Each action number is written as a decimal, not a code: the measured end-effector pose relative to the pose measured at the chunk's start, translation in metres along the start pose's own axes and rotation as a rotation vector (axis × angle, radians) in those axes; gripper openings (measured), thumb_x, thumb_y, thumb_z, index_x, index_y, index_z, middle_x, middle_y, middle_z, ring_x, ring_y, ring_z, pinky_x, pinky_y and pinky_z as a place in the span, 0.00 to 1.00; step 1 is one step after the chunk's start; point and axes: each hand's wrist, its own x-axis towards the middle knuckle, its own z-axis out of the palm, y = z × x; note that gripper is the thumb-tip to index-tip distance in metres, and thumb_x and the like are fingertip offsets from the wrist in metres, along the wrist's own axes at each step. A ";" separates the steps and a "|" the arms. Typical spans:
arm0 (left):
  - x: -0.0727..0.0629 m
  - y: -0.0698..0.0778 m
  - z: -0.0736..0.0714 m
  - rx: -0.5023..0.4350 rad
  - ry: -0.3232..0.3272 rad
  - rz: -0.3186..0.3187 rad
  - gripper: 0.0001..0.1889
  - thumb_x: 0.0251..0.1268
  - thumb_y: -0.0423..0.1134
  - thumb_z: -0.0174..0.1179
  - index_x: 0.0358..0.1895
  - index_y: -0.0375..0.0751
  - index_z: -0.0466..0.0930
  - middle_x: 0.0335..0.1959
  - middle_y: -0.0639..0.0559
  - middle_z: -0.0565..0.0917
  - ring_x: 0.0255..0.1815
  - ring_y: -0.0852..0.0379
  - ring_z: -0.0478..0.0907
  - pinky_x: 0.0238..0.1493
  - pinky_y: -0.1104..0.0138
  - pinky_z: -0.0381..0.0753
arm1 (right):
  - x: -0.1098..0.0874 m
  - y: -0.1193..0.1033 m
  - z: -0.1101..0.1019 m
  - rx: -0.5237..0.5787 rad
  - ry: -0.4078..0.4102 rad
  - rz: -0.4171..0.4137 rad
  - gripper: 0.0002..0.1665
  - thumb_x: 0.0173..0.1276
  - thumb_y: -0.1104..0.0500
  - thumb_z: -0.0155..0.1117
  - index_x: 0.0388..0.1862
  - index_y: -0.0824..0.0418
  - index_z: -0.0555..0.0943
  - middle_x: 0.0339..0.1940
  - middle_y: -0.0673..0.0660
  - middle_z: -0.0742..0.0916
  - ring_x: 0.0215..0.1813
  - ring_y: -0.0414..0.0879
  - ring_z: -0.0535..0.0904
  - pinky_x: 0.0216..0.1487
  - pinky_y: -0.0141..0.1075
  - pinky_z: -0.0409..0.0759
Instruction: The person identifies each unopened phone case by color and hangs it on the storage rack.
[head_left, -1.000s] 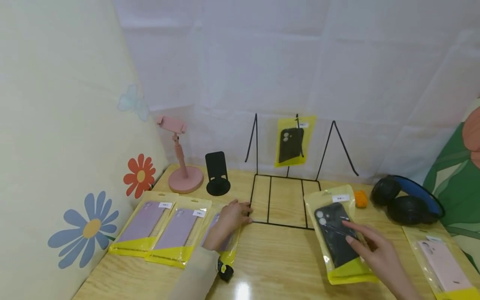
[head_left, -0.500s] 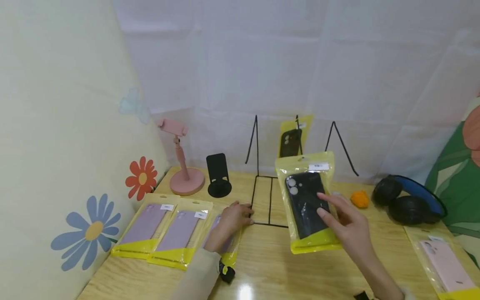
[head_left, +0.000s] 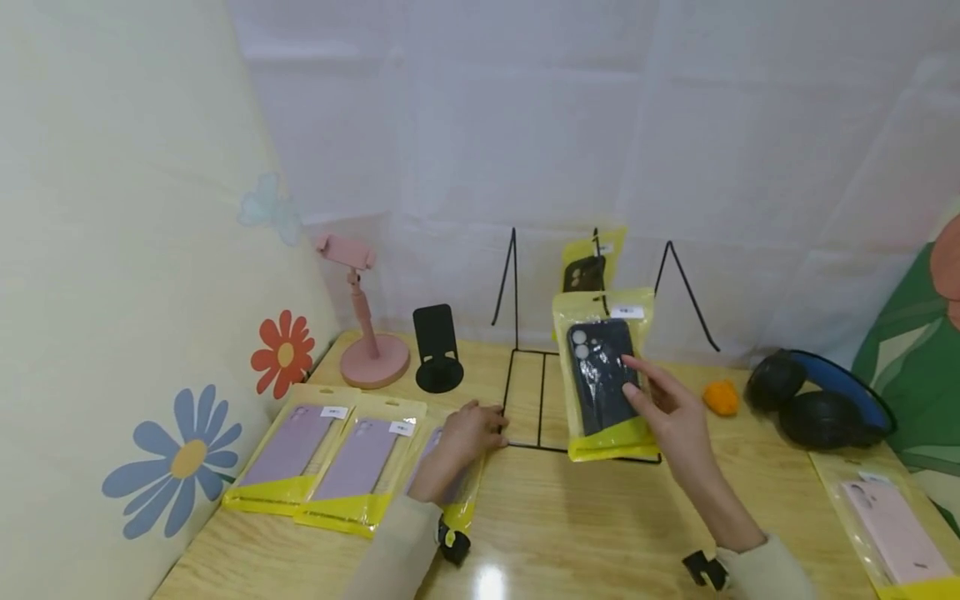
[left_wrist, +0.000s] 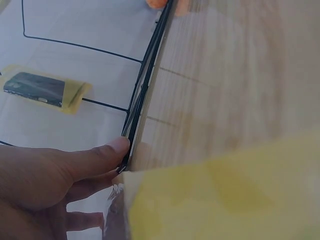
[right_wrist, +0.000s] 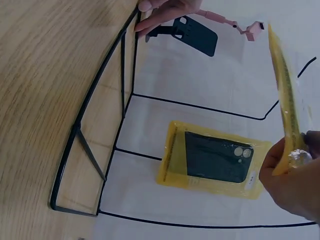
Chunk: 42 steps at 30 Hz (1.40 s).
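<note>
My right hand [head_left: 675,425] pinches a clear-and-yellow bag with a black phone case [head_left: 600,375] in it, thumb and index finger on its right side. The bag is upright, its top by the tip of the middle hook; whether the hook passes through the hole I cannot tell. Behind it another bagged black phone case [right_wrist: 217,157] hangs on that hook of the black wire display rack [head_left: 516,292]. My left hand [head_left: 467,433] grips the front left corner of the rack's base, thumb on the wire [left_wrist: 131,137]. Under my left wrist lies a bagged purple phone case [head_left: 465,492], partly hidden.
Two more bagged purple phone cases [head_left: 356,467] lie at the left. A pink phone stand [head_left: 367,350] and a black phone stand [head_left: 435,342] stand behind them. At the right are an orange lump [head_left: 721,398], black headphones [head_left: 817,417] and a bagged pink phone case [head_left: 892,525].
My right hand has carried the bagged black phone case up and left from the right side of the rack to the middle hook. My left hand stays on the rack's corner.
</note>
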 end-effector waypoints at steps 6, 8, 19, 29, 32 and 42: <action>0.000 0.001 0.002 -0.008 -0.007 -0.005 0.17 0.58 0.42 0.68 0.51 0.43 0.85 0.61 0.47 0.78 0.66 0.32 0.65 0.59 0.41 0.67 | 0.035 0.019 0.005 0.049 -0.020 -0.033 0.24 0.70 0.57 0.62 0.64 0.59 0.76 0.65 0.55 0.77 0.71 0.45 0.64 0.67 0.27 0.62; 0.000 0.002 0.002 -0.012 -0.011 -0.005 0.17 0.58 0.42 0.68 0.51 0.43 0.85 0.61 0.47 0.78 0.66 0.32 0.65 0.60 0.41 0.67 | 0.045 0.024 0.006 0.054 -0.008 -0.020 0.24 0.70 0.57 0.62 0.64 0.59 0.76 0.65 0.54 0.77 0.71 0.44 0.65 0.68 0.29 0.62; -0.002 0.003 0.004 -0.017 0.000 -0.021 0.17 0.57 0.42 0.68 0.50 0.43 0.86 0.61 0.46 0.78 0.66 0.32 0.65 0.59 0.41 0.67 | 0.090 0.037 0.017 0.097 0.047 0.050 0.22 0.70 0.63 0.61 0.62 0.64 0.76 0.64 0.59 0.77 0.70 0.47 0.67 0.71 0.40 0.61; -0.005 0.001 0.008 -0.044 -0.011 -0.037 0.17 0.57 0.40 0.68 0.50 0.41 0.85 0.61 0.45 0.78 0.66 0.32 0.65 0.61 0.41 0.65 | 0.101 0.045 0.026 0.136 0.083 0.113 0.15 0.69 0.71 0.56 0.54 0.69 0.78 0.54 0.57 0.81 0.58 0.46 0.73 0.62 0.37 0.71; -0.006 0.000 0.011 -0.041 -0.008 -0.033 0.17 0.56 0.40 0.69 0.49 0.40 0.86 0.60 0.45 0.79 0.65 0.31 0.65 0.61 0.40 0.65 | 0.098 0.049 0.026 0.105 0.085 0.120 0.12 0.70 0.71 0.54 0.49 0.71 0.79 0.55 0.61 0.81 0.57 0.49 0.74 0.61 0.41 0.71; -0.006 0.003 0.012 -0.025 0.009 -0.006 0.16 0.55 0.40 0.70 0.48 0.41 0.86 0.59 0.45 0.79 0.64 0.31 0.67 0.56 0.38 0.68 | 0.040 0.055 0.000 -0.281 -0.063 -0.063 0.09 0.68 0.73 0.53 0.40 0.71 0.82 0.63 0.69 0.74 0.67 0.65 0.64 0.62 0.63 0.64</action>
